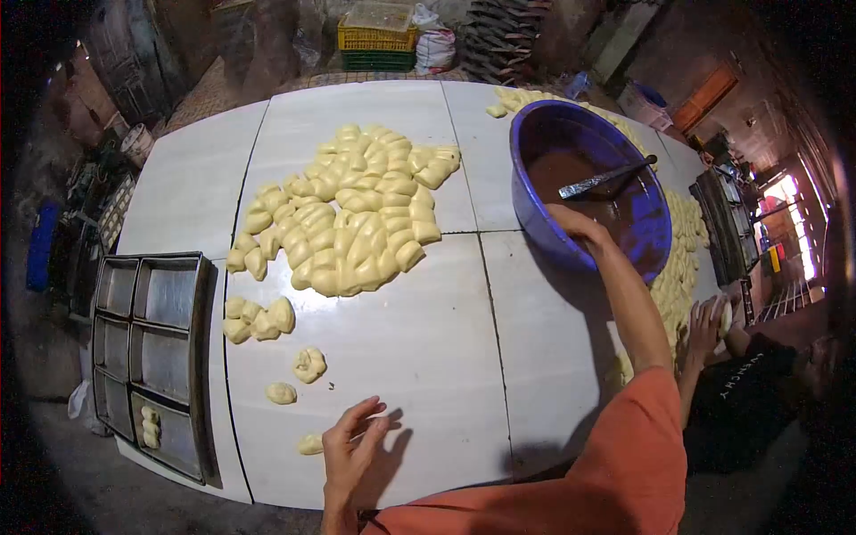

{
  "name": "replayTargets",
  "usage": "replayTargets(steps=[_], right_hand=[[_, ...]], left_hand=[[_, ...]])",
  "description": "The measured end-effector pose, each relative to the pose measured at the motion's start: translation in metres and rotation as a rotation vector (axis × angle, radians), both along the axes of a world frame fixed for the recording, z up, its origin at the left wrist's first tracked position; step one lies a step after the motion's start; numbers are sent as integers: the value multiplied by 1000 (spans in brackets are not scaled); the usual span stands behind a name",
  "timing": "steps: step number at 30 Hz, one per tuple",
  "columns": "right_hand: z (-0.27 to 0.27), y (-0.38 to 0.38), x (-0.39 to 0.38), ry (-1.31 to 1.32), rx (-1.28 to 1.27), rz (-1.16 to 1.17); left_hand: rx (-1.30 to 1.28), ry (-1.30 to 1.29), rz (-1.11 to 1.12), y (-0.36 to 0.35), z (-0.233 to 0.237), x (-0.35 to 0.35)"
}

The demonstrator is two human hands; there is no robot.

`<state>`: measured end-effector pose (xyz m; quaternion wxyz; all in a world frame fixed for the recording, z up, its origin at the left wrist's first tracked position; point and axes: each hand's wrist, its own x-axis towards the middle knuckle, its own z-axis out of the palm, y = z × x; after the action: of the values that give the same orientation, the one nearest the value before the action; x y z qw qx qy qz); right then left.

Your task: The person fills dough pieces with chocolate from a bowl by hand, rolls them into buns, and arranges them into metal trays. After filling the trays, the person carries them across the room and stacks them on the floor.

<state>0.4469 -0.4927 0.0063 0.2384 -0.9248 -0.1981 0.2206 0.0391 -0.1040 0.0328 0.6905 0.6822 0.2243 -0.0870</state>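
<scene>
Writing: only white lettering on the black garment (747,374) of a co-worker, below the blue basin (528,209), and it's too small to read. No labels on the basin or the tins.
Right hand: the right hand (575,223) is over the basin's near rim, fingers dipping inside, so I can't tell whether it grips anything.
In the basin: brown filling (557,169), with a metal spatula (606,178) lying across it, handle toward the far rim.
Left hand: well below-left of the basin, the left hand (352,446) lies open on the white table (428,357), fingers spread, holding nothing. A small dough piece (310,443) sits just beside it.
Dough: the big dough heap (357,214) lies left of the basin, with a few loose lumps (259,321) further down-left.
Edges: the baking tin set (205,357) hangs at the table's edge, far left of the basin. A dough row (678,267) lines the edge on the basin's right.
Open room: bare tabletop runs from the basin down to the left hand.
Co-worker: another person's hands (709,325) hold dough, below-right of the basin.
</scene>
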Motion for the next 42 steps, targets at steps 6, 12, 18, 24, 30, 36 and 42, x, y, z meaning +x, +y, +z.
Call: replayTargets(steps=[6, 12, 18, 24, 30, 36, 42], right_hand=[[-6, -11, 0, 284, 74, -94], [38, -3, -28, 99, 166, -281], [91, 41, -96, 163, 1076, -564], [79, 140, -195, 384, 1297, -480], [53, 222, -278, 764, 1285, -356], [35, 242, -309, 410, 1012, -51], [12, 262, -336, -270, 723, 2]], left_hand=[[-42, -61, 12, -2, -5, -1], [4, -91, -61, 1, -11, -7], [-16, -176, -138, -7, -7, 14], [-384, -230, -152, -47, 4, 53], [-741, -284, 127, -38, -12, 41], [-737, -191, 428, -4, -32, 12], [-649, -281, 403, -9, -29, 7]])
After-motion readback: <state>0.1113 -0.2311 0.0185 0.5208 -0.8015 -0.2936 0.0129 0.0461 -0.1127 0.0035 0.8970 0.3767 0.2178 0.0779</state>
